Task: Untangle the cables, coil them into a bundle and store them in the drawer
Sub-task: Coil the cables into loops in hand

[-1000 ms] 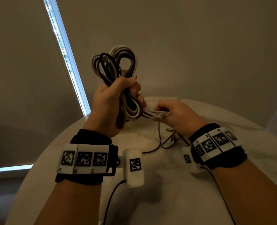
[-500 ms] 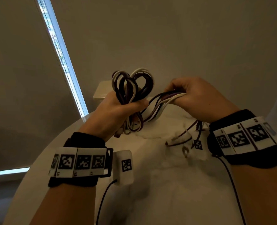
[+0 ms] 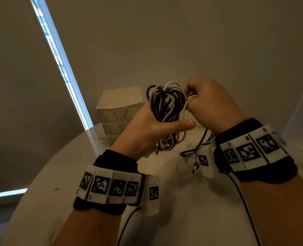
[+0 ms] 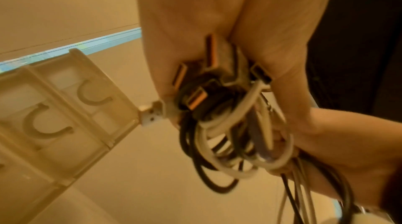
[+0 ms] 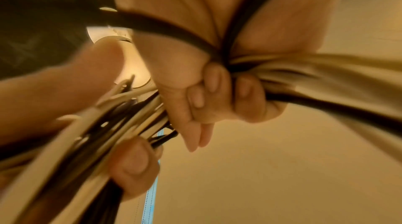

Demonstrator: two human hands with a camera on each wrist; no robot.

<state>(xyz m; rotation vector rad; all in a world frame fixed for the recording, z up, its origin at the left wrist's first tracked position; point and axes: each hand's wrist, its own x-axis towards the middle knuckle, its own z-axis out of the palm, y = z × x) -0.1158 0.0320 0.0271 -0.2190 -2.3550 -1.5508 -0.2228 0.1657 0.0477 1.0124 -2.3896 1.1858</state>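
Note:
A bundle of black, white and purple cables (image 3: 166, 110) is held up over the round white table (image 3: 191, 201). My left hand (image 3: 152, 128) grips the coil around its middle, thumb stretched across the front. My right hand (image 3: 209, 102) grips the loose strands at the coil's upper right. Their tails hang under that wrist toward the table. In the left wrist view several USB plugs (image 4: 208, 76) stick out of the coil (image 4: 234, 141). The right wrist view shows my fingers (image 5: 208, 100) curled tight round the strands (image 5: 304, 79). A cream drawer unit (image 3: 119, 110) stands behind, drawers closed.
The drawer unit (image 4: 50, 121) sits at the table's far left edge, close behind my left hand. A wall with a bright window strip (image 3: 58, 59) rises behind the table. Thin black sensor leads (image 3: 243, 201) run from my wrists over the near tabletop.
My right hand has carried the loose strands up from the table and round to the top right of the coil. The left hand has tilted the coil and held it roughly in place.

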